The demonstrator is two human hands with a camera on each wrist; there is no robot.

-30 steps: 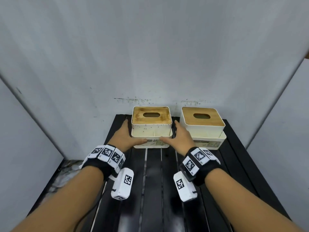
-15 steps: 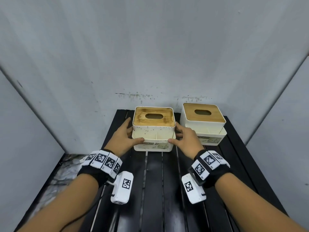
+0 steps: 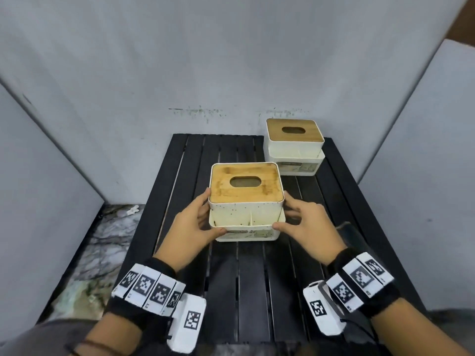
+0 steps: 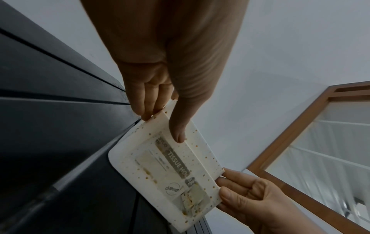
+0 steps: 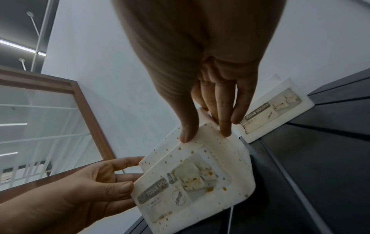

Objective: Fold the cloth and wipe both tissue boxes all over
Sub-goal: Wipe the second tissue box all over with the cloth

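**Speckled tissue box held between both hands, frame centre**

Nearest, at lower left and lower right of the head view: two forearms with tagged wrist bands. Just above, left hand (image 3: pixel 191 224) clasping the left side of the near tissue box (image 3: pixel 246 201), thumb (image 4: pixel 178 126) lying across the stained front face, fingers (image 4: pixel 148 102) wrapped behind the side edge. Right hand (image 3: pixel 305 222) mirroring on the right side, thumb (image 5: pixel 187 126) on the front, fingers (image 5: pixel 225 121) curled round the corner. Box upright, bamboo lid up; possibly lifted just off the black slatted table (image 3: pixel 231 291), though contact hard to judge. Farther, upper right: second tissue box (image 3: pixel 294 147) against the grey wall (image 3: pixel 231 60), well apart.
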